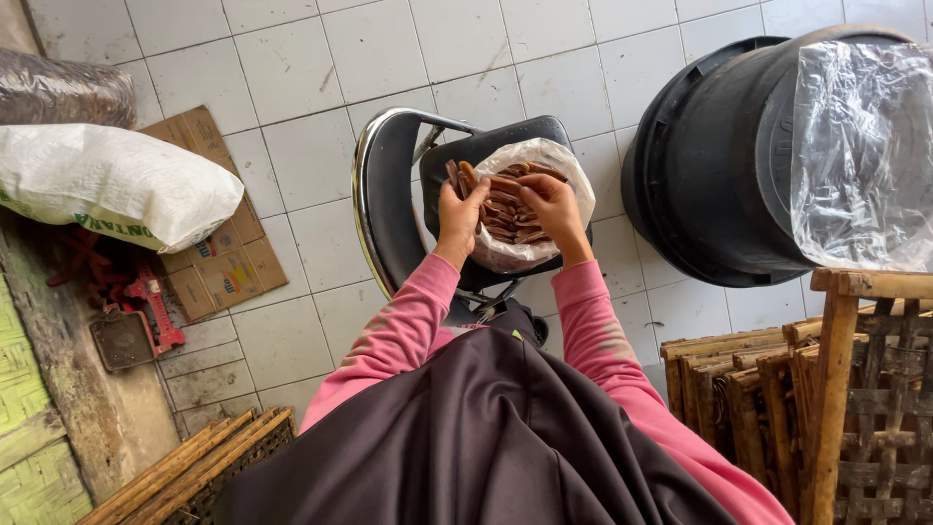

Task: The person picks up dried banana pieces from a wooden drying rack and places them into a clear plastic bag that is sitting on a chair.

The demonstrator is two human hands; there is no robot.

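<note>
**Head view: two hands at a bag of brown sticks**

The head view looks down at a black chair [389,194] on a white tile floor [292,78]. A clear plastic bag [573,180] sits on the chair seat. It is open at the top and full of thin brown sticks [507,209].

The left hand [459,212] is at the left edge of the bag. Its fingers are closed around a small bunch of the sticks, held up over the bag's rim. The right hand [551,204] rests on top of the pile in the bag, fingers bent and pressed on the sticks. Both arms wear pink sleeves [403,331].

To the right of the chair lies a big black tub [719,156], with a sheet of clear plastic [860,146] on it. Left of the chair there is a white sack [107,180] and flat cardboard [219,253]. Near the chair's right, lower down, stand wooden frames [836,389].
</note>
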